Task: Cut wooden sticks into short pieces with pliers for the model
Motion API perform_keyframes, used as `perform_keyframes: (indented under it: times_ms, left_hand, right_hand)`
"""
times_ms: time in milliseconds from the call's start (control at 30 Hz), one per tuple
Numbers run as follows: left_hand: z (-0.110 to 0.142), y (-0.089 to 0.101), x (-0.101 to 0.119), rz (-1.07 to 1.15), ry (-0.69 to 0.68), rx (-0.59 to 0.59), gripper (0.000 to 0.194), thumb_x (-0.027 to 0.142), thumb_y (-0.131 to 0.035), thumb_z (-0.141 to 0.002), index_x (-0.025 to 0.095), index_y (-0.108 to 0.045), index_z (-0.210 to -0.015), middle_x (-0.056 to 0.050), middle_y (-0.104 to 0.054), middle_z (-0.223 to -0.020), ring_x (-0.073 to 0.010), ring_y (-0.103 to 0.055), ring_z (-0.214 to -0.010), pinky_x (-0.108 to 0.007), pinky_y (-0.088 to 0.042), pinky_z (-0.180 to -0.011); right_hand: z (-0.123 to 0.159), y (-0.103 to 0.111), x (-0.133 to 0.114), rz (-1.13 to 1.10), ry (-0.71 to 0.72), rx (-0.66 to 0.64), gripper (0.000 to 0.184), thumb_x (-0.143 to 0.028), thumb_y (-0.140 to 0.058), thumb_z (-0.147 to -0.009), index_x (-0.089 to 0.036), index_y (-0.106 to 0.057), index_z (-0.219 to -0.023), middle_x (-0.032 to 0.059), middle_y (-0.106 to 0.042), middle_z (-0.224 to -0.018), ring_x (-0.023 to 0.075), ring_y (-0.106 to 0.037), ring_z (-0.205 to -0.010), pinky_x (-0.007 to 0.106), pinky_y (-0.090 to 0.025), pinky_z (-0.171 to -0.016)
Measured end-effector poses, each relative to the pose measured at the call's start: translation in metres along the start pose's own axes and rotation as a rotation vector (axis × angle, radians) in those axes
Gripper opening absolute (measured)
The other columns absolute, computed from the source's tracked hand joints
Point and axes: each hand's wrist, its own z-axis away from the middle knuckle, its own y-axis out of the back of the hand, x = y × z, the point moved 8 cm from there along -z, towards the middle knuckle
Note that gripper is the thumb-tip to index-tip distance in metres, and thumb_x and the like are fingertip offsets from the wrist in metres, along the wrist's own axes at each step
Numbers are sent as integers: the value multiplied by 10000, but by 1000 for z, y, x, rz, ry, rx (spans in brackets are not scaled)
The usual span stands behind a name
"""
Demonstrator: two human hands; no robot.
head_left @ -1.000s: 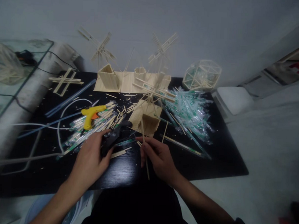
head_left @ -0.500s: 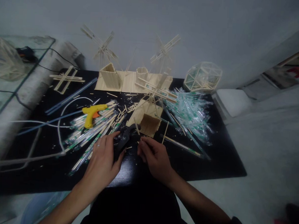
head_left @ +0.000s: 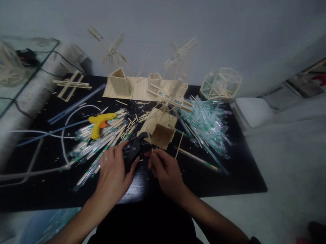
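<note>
Against a smooth grey wall (head_left: 157, 14), black wood-grained tabletop (head_left: 216, 185), strewn with pale offcuts (head_left: 122, 103). Wrapped in the left hand (head_left: 113, 172), a black hook-nosed cutter (head_left: 134, 152). Pinched in the right hand (head_left: 165, 169), a thin straight stick (head_left: 149, 138), slanting beside the hook; between the blades or not, impossible to tell. Just beyond, a ridged, hollow box (head_left: 163, 136); farther left, yellow plastic glue gun (head_left: 98, 125); farther right, crinkled clear wrappers (head_left: 210, 120).

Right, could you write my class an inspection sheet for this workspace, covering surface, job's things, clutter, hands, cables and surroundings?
Surface: black tabletop, strewn with short stick pieces.
Job's things: black hand tool, thin stick, open wooden box, close together.
Clutter: wrapped sticks, yellow glue gun, clear wrappers.
Hands: left hand holds the tool; right hand pinches the stick.
Cables: black cable at far left.
Surroundings: grey wall behind, white stool at right, bluish bin below.
</note>
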Motion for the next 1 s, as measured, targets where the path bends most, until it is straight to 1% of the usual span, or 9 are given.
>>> perform_keyframes:
  times_ms: [167,267,433,633,733,833,900,1000]
  left_hand:
    - [0,-6,-3,13,38,6,531,456,-487,-969,134,-422,-1386,-191,-564,-1225,-363,-526,-1141,-565,-440,-960]
    - [0,-11,-5,19,52,13,547,467,-494,-964,132,-423,-1389,-190,-561,-1233,-365,-523,-1156,-567,-434,-980]
    - [1,-18,-6,54,72,5,556,471,-501,-959,122,-431,-1387,-190,-560,-1221,-366,-523,-1162,-556,-447,-980]
    - [4,-20,-7,69,90,2,552,459,-510,-952,134,-428,-1391,-188,-552,-1220,-371,-520,-1166,-565,-449,-977]
    - [4,-19,-8,52,89,15,542,437,-500,-954,126,-423,-1392,-190,-552,-1211,-373,-519,-1161,-571,-450,-972]
    - [3,-16,-11,34,106,32,548,454,-502,-954,120,-428,-1382,-185,-546,-1205,-372,-519,-1147,-571,-448,-977]
    - [1,-15,-13,23,108,29,544,461,-503,-954,125,-432,-1375,-178,-545,-1201,-370,-517,-1143,-570,-443,-985]
    - [0,-17,-15,18,103,6,527,451,-490,-960,133,-426,-1375,-174,-549,-1200,-366,-516,-1153,-565,-442,-988]
  right_hand:
    - [0,-6,3,-65,-33,-7,297,-447,-509,-1016,-186,-645,-984,-31,-527,-674,81,-417,-497,213,-342,-474]
    - [1,-9,3,-110,-38,10,283,-441,-514,-1013,-185,-627,-967,-45,-516,-652,69,-425,-468,198,-338,-447]
    - [5,-15,7,-173,-89,19,284,-442,-515,-1004,-183,-607,-933,-58,-521,-638,46,-392,-368,180,-327,-360]
    - [5,-19,6,-240,-104,26,268,-423,-544,-985,-174,-617,-921,-52,-561,-663,47,-466,-374,166,-397,-352]
    - [6,-25,9,-298,-109,-1,290,-449,-572,-964,-167,-626,-916,-48,-577,-667,61,-509,-390,191,-483,-384]
    - [9,-34,15,-355,-130,-35,308,-473,-605,-939,-169,-629,-901,-45,-589,-679,69,-525,-419,239,-572,-456]
    - [10,-37,18,-385,-146,-47,310,-476,-614,-934,-168,-632,-903,-42,-596,-687,70,-530,-433,259,-598,-486]
    - [10,-40,20,-402,-153,-54,307,-472,-624,-928,-166,-634,-905,-42,-598,-685,70,-530,-434,258,-598,-482]
